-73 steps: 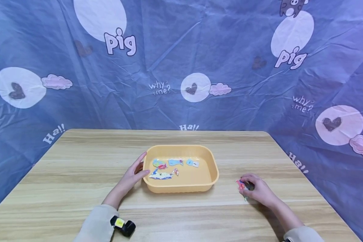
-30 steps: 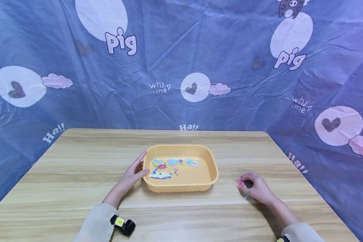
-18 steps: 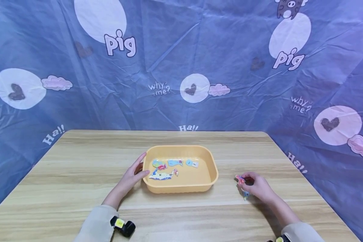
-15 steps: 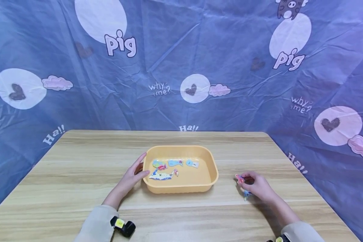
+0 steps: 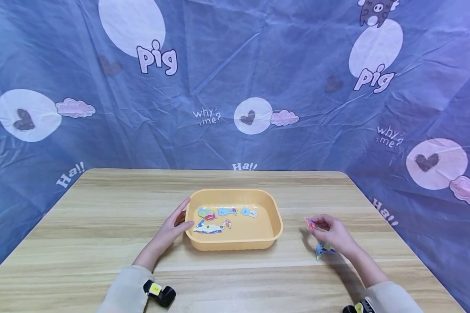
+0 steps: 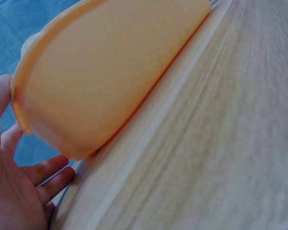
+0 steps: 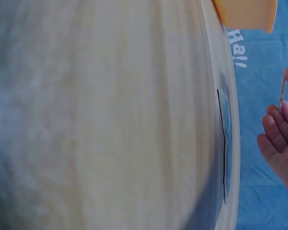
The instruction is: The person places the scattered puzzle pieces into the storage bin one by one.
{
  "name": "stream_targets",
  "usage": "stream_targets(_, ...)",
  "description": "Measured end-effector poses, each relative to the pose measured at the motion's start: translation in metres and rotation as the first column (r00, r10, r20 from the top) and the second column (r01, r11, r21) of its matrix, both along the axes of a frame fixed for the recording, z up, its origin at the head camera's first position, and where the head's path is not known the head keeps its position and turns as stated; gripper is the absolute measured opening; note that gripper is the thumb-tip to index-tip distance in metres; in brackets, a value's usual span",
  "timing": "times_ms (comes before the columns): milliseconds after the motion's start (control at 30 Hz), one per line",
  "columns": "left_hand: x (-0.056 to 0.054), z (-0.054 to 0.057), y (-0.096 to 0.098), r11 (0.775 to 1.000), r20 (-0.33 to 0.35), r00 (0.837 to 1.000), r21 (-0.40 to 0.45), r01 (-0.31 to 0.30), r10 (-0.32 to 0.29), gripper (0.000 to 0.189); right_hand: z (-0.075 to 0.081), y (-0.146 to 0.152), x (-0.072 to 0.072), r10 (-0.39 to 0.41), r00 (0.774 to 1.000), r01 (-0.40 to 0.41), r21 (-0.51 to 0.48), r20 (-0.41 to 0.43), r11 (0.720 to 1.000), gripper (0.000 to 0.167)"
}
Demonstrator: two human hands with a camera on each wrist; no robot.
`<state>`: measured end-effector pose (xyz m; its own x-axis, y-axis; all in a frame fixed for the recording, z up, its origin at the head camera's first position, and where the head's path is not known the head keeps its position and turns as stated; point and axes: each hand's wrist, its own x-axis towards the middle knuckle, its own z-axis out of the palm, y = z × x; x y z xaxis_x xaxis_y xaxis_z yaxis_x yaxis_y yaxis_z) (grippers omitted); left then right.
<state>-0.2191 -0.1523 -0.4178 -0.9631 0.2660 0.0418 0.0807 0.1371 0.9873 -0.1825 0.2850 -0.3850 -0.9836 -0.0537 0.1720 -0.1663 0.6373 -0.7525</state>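
My left hand (image 5: 171,229) grips the left side of a yellow-orange plastic tray (image 5: 235,244), thumb over its rim. In the left wrist view the tray's outer wall (image 6: 105,72) fills the upper part, and the lower fingers lie near its base. My right hand (image 5: 333,232) pinches a small flat pink-and-red cut-out (image 5: 310,223) between thumb and fingers, raised over the table. Seen edge-on in the right wrist view, that cut-out (image 7: 282,91) is a thin sliver. Below the hand, a flat blue cut-out (image 5: 320,251) lies on the table, partly in shadow.
Inside the tray lie several flat coloured cut-outs, among them a green-and-red one (image 5: 207,213), a blue one (image 5: 227,211) and a long white-and-blue one (image 5: 208,227). The wooden table (image 5: 235,282) ends at a blue printed cloth (image 5: 219,143) behind.
My right hand has lifted the pink-and-red cut-out up off the blue one, which now shows beneath on the table. My left hand and the tray have stayed in place.
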Motion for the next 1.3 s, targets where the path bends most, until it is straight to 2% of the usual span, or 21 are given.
stream_targets(133, 0.001, 0.001, 0.000, 1.000, 0.011, 1.000, -0.003, 0.000, 0.001, 0.066, 0.003, -0.002, -0.001, 0.005, 1.000, -0.005, -0.004, -0.006, 1.000, 0.027)
stream_targets(500, 0.001, 0.000, 0.000, 1.000, -0.027, 0.999, 0.017, 0.019, -0.019, 0.065, 0.011, -0.011, -0.006, 0.018, 1.000, -0.019, -0.044, -0.015, 0.999, 0.028)
stream_targets(667, 0.001, 0.000, 0.000, 1.000, -0.020, 1.000, 0.012, 0.010, -0.009, 0.065, 0.016, -0.015, -0.011, 0.015, 1.000, -0.015, -0.087, -0.006, 0.996, 0.031)
stream_targets(1067, 0.000, 0.002, 0.000, 1.000, -0.003, 1.000, 0.006, 0.001, -0.001, 0.065, 0.031, -0.030, -0.022, 0.006, 1.000, -0.008, -0.111, -0.018, 0.994, 0.035)
stream_targets(1167, 0.004, 0.010, 0.001, 1.000, 0.008, 1.000, 0.008, 0.007, -0.007, 0.065, 0.034, -0.035, -0.024, 0.011, 1.000, -0.014, -0.124, -0.028, 0.992, 0.035)
stream_targets(1300, 0.004, 0.010, 0.001, 1.000, -0.001, 1.000, 0.022, 0.017, -0.017, 0.065, 0.042, -0.046, -0.025, 0.029, 0.999, -0.036, -0.163, -0.043, 0.986, 0.033)
